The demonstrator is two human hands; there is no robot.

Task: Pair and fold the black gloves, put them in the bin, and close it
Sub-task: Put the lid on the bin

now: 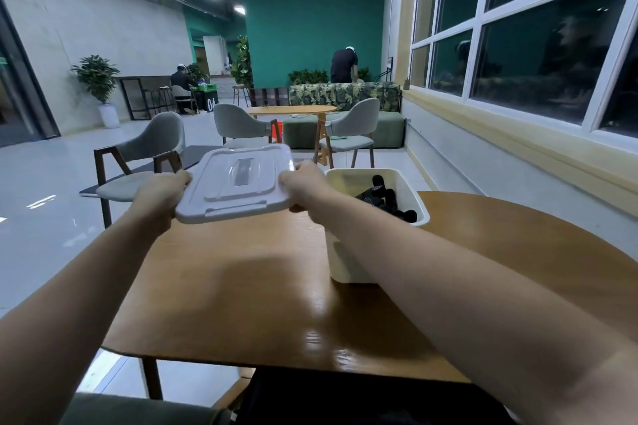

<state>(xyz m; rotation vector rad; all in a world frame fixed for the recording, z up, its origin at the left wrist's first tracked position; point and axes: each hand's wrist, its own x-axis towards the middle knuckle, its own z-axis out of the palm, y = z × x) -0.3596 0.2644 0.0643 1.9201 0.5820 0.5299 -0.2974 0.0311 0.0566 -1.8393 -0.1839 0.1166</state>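
Glossy brown wooden table near; black gloves in white plastic bin; left hand, right hand grip translucent grey lid left of bin; closing left.

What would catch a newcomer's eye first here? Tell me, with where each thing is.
The pale lid, held at its two ends by the left hand and right hand, above the far edge of the wooden table. Just right of it stands the open white bin with black gloves inside.
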